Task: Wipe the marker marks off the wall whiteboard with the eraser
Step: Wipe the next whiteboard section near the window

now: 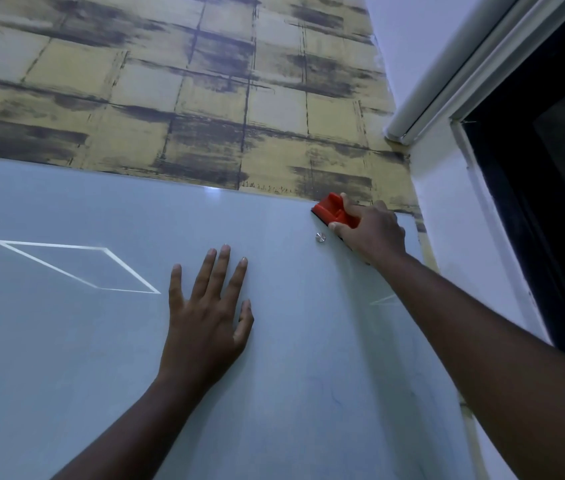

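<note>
eraser (334, 211) – right end hidden under right hand (373, 230) | whiteboard (66, 375) – cut off left, bottom

Left hand (205, 317) flat, right hand (371, 233) gripping.

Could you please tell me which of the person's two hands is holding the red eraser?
The right hand, up at the whiteboard's top right corner, grips the red eraser; the left hand lies flat on the board.
</note>
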